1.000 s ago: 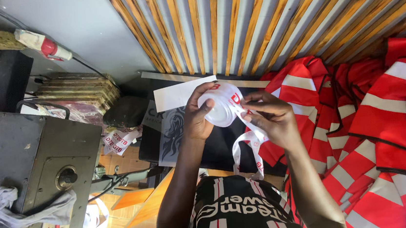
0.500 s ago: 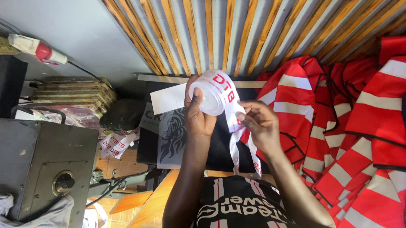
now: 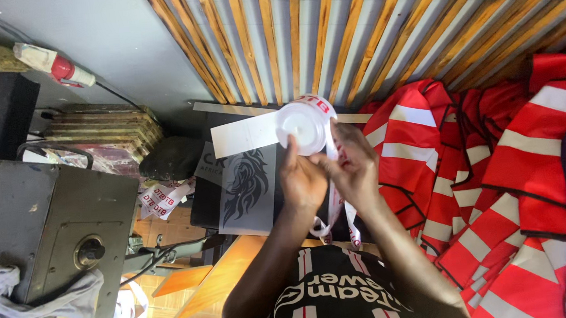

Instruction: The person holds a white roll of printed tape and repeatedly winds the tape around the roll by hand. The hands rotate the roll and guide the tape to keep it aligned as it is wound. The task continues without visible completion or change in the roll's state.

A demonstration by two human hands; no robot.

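Two hands raised over the bench, left hand [image 3: 300, 178] gripping a white tape roll [image 3: 302, 127], right hand [image 3: 355, 166] pinching its loose strip [image 3: 334, 205], red vests [image 3: 474, 163] heaped right

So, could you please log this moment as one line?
left hand: holds white tape roll | right hand: pinches tape strip | red reflective vests beside

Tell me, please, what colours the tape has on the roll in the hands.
The tape roll is white with red printing, seen in the head view, the only one.
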